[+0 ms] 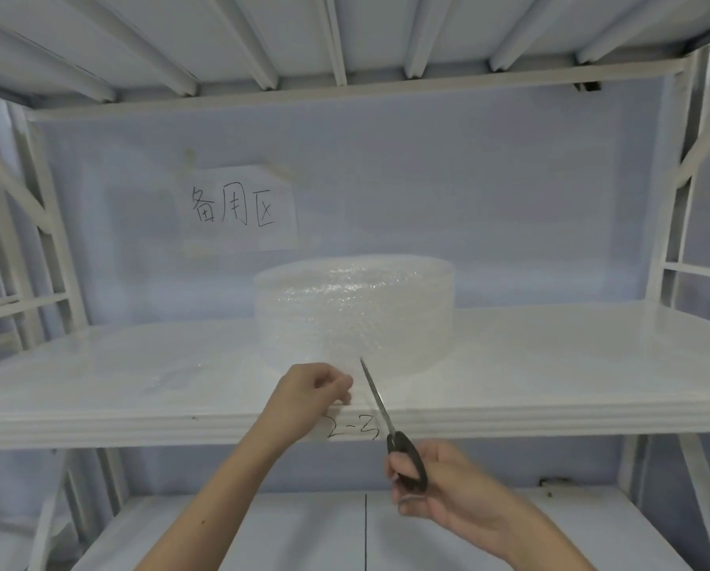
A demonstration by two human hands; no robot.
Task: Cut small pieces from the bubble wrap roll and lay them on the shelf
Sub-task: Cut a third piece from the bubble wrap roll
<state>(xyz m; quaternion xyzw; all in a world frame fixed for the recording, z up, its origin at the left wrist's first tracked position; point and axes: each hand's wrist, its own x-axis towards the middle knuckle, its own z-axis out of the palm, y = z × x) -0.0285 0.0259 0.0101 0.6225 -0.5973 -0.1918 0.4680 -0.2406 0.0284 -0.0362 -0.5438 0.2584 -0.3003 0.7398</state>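
A wide roll of clear bubble wrap (355, 313) stands on end in the middle of the white shelf (551, 364). Its loose end hangs forward toward the shelf's front edge. My left hand (312, 389) pinches that loose end just left of the scissors. My right hand (440, 484) grips the black handles of the scissors (380, 405), whose closed blades point up and away, tips at the foot of the roll. A faint clear piece of bubble wrap (168, 375) lies flat on the shelf to the left.
A paper sign (238, 208) with handwritten characters is taped to the back wall. The shelf's front edge carries the handwritten mark 2-3 (351, 430). White uprights (52, 241) frame both sides, with another shelf (262, 529) below and beams overhead.
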